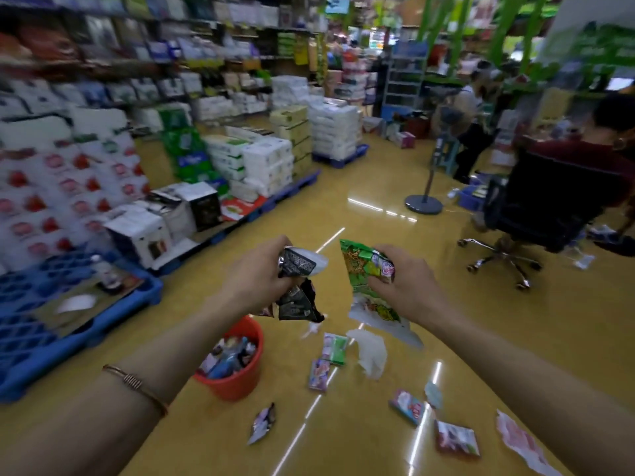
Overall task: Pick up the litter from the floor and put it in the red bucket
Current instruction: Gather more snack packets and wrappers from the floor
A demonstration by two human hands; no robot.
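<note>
The left hand grips a bunch of crumpled black wrappers, and the right hand clutches a green snack bag; both are held up above the yellow floor. Below the left forearm stands the red bucket, already holding litter. More wrappers lie scattered to its right, among them a white tissue and a small green packet.

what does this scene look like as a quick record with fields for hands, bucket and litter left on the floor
left hand: grips crumpled black wrappers
right hand: grips green snack wrapper
red bucket: upright on yellow floor, litter inside
litter on floor: white tissue, green-white packet, purple packet, silver wrapper, red-blue box, dark red packet, pink-white wrapper
task state: unfinished, both hands full
</note>
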